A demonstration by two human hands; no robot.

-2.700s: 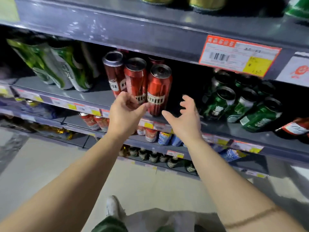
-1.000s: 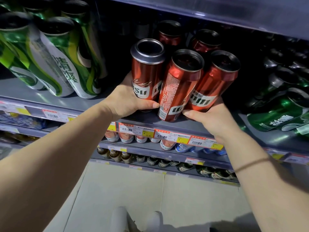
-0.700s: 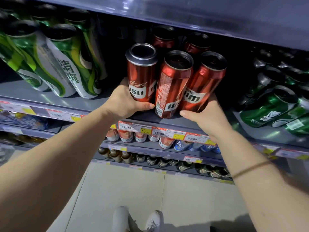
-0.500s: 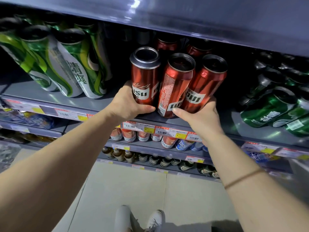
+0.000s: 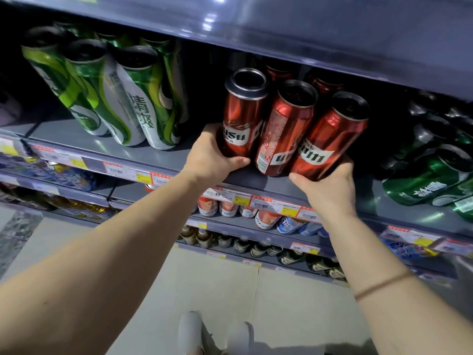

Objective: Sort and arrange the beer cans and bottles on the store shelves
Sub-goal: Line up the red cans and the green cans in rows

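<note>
Three tall red beer cans stand in a front row on the grey shelf (image 5: 158,160). My left hand (image 5: 212,157) wraps the base of the left red can (image 5: 242,116). My right hand (image 5: 330,185) cups the base of the right red can (image 5: 332,134), which tilts to the right. The middle red can (image 5: 286,126) stands between them, touching both. More red cans (image 5: 323,84) sit behind in the dark.
Green-and-white cans (image 5: 133,106) stand to the left on the same shelf, dark green cans (image 5: 430,175) to the right. An upper shelf (image 5: 307,34) hangs close above the can tops. Lower shelves hold small cans (image 5: 266,217) and bottles (image 5: 240,244). My shoes show on the floor.
Since the earliest frame both hands reached in and closed on the outer red cans. Over the last second the grip holds; the view shifted slightly and the right can leans further right.
</note>
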